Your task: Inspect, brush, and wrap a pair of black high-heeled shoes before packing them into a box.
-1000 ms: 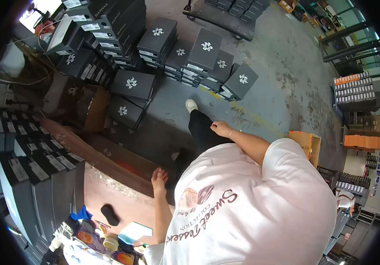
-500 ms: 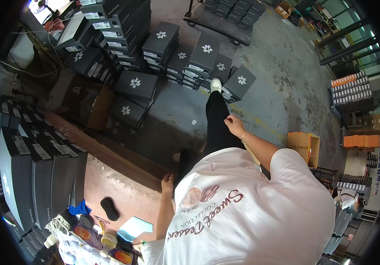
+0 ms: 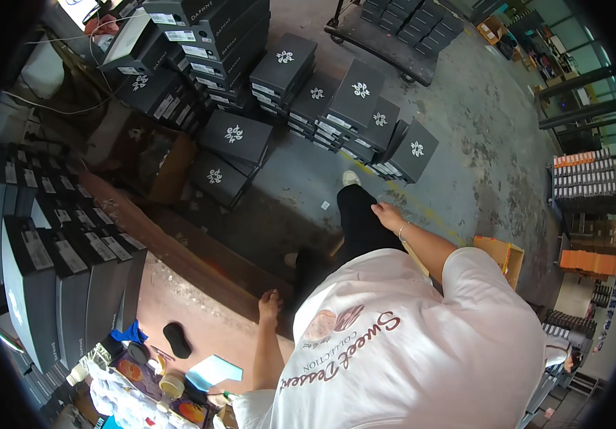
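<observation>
person in a white tee (image 3: 429, 343) is standing next to a pinkish tabletop (image 3: 193, 300), one leg out front in black trousers (image 3: 360, 214) with a white shoe (image 3: 351, 179) on the end of it. left hand (image 3: 270, 306) is hanging right by the table edge, fingers kinda bent. can't tell from here if they're apart or together, or if the hand's actually touching the edge. right hand (image 3: 389, 217) is in front of that black trouser leg, bracelet (image 3: 402, 229) on the wrist, fingers curled inward, and honestly can't tell if that grip is closed on anything either.

on the table there's a black oblong thing (image 3: 176, 340), a light blue sheet (image 3: 213, 372) and a scrunched blue cloth (image 3: 130, 333), with a row of dark boxes (image 3: 30, 300) standing on end off to the left. past the feet there's a cluster of dark grey boxes (image 3: 354, 89) on the floor, then a flat cart (image 3: 379, 51) with more boxes loaded on it. open cardboard carton (image 3: 497, 257) sits near the right elbow.
</observation>
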Tool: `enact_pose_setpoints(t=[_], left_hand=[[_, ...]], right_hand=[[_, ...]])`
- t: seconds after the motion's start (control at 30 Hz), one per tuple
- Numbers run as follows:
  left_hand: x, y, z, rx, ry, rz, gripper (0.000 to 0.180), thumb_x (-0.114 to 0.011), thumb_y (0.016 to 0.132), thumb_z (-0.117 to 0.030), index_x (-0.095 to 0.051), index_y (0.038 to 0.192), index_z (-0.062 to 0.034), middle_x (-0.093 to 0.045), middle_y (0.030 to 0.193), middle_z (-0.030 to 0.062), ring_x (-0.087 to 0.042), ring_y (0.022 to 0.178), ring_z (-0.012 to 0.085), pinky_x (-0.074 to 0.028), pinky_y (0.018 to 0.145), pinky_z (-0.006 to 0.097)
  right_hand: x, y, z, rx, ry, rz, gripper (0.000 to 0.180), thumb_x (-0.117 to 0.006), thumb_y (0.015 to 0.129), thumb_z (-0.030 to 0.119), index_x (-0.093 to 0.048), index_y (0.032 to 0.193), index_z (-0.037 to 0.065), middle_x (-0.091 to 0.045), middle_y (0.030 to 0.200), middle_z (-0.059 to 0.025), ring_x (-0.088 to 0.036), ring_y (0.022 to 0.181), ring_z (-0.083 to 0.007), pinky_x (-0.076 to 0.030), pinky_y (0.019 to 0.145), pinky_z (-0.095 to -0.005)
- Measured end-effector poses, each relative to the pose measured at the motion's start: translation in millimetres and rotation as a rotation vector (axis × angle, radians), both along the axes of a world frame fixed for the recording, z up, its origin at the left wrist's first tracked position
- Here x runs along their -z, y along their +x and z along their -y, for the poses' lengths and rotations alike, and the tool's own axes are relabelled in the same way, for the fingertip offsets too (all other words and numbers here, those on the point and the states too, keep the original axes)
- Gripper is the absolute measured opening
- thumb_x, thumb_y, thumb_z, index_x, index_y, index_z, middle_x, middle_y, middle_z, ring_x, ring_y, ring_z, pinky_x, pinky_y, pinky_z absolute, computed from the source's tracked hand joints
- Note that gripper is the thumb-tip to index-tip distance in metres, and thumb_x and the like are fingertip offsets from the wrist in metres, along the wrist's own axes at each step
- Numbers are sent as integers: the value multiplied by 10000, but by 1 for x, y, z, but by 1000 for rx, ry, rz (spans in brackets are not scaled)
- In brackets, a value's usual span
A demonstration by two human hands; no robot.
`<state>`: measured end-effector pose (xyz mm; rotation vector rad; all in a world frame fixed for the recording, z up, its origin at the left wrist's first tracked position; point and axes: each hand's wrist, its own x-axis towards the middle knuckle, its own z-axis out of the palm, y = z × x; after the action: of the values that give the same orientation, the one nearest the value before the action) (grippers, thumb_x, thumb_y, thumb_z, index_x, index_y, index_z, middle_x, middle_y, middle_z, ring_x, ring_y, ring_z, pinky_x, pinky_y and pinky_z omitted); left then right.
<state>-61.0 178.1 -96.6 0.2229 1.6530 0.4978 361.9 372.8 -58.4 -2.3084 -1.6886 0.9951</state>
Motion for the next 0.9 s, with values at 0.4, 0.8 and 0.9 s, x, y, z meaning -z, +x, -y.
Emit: enact_pose_setpoints(t=[0.4,0.8,0.9], left_hand=[[-16,147,-362,360,373,-105,589,-494,911,-509,-523,1225,-12,-621,997,69,-568,842,136,-443,725,266],[121,325,-701,413,-41,83,623,-451,897,-559,-540,1226,-39,-589,1146,93,-599,958,205,-497,794,365],[182,322,-684,562,-30,200,763,-421,865,-640,-409,1353,-54,-511,1279,136,-520,1142,273,-458,896,427]], right_hand=[[90,87,-198,972,-188,-936,839,-448,852,660,-243,1431,88,-373,1384,-199,-423,1241,-327,-402,950,-482],[185,113,-372,1196,-142,-1300,851,-318,887,678,-332,1391,-8,-345,1443,-129,-270,1338,-259,-268,1068,-409],[203,115,-360,1150,-53,-1389,814,-318,907,647,-328,1397,-4,-337,1443,-137,-271,1334,-260,-281,1063,-389]])
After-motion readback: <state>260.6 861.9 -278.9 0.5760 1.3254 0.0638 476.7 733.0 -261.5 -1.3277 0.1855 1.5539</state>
